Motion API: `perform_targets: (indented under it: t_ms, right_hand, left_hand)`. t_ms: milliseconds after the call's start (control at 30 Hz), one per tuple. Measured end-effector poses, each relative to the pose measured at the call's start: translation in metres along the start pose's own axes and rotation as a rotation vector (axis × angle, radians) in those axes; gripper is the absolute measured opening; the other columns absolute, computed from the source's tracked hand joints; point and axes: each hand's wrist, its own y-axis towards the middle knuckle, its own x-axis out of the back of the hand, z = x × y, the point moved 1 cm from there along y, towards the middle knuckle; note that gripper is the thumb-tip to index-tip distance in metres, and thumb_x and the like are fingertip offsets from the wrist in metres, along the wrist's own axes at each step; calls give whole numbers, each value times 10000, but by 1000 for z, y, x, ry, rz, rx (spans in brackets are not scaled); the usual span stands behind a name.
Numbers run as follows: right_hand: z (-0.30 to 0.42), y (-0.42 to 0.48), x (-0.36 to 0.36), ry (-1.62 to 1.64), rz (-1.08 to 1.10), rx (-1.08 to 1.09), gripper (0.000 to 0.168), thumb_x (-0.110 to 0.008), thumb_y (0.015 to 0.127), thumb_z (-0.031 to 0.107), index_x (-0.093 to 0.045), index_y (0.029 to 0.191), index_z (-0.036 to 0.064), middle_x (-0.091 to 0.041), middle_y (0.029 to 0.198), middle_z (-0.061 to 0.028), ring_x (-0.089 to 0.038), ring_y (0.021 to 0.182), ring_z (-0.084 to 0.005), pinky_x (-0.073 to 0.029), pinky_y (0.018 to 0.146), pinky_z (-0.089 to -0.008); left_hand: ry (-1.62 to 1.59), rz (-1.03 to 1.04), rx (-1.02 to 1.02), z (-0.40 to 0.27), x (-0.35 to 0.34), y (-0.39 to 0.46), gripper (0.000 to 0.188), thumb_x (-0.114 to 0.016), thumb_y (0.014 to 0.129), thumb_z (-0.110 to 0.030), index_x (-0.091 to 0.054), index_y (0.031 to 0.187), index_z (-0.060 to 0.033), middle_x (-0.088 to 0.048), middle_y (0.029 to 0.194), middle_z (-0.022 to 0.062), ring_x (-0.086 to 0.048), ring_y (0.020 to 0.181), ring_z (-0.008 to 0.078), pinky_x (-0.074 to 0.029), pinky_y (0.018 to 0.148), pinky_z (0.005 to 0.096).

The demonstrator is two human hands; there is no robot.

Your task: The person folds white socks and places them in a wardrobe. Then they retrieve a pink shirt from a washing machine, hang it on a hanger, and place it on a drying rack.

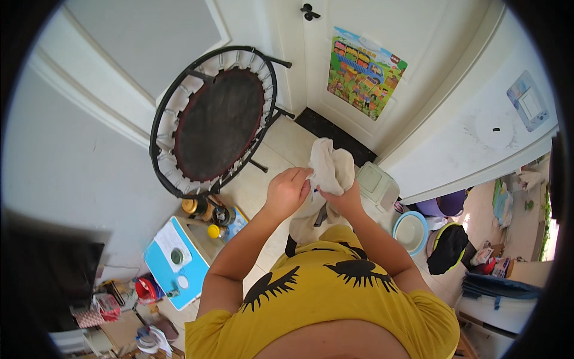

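A pale beige cloth item [332, 166], bunched and folded over at the top, is held up in front of my body; its exact kind is unclear. My left hand [289, 190] pinches its left edge between thumb and fingers. My right hand [343, 199] grips the lower right of the bundle, its thumb lying across the fabric. A small dark blue mark shows by that thumb. Below the hands the cloth hangs down toward my yellow shirt [314, 287], and a grey strip [320, 216] is visible on it.
A small folded trampoline [219, 125] leans against the wall at left. A white door with a colourful poster [365, 74] stands ahead. A lidded pale bin [378, 186] and basins [410, 233] sit at right. A blue-topped cabinet [175, 260] stands at left, near jars [217, 231].
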Motion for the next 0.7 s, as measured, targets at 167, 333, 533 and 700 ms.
perform_targets:
  t_ms: [167,333,533,700]
  right_hand:
    - [-6,43,-3,-113,-23,-58,447,-764,596,115,-601,1001,20,-647,909,-87,-621,825,-185,-481,738,-308]
    - [-17,105,9,68,51,-216,484,-750,614,83,-572,1061,34,-626,978,-56,-592,882,-162,-463,777,-296]
    - [-33,193,16,514,182,-360,587,-728,620,22,-506,1164,41,-574,1067,-45,-529,1004,-159,-411,870,-299]
    - [-18,274,57,448,160,-330,628,-733,622,15,-478,1196,40,-561,1090,-43,-521,1013,-162,-408,882,-295]
  left_hand:
    - [-186,69,133,49,-9,26,188,-579,719,1,-612,904,-10,-608,828,131,-586,744,313,-488,649,360]
    - [-738,220,243,85,-19,69,125,-555,804,32,-600,917,5,-621,893,78,-588,819,174,-454,764,283]
    - [-976,356,337,109,-43,171,103,-521,859,5,-582,941,-9,-594,934,27,-533,868,93,-414,788,225]
    - [-850,198,337,152,-95,258,71,-546,864,-41,-600,898,-9,-590,745,8,-518,679,60,-417,631,196]
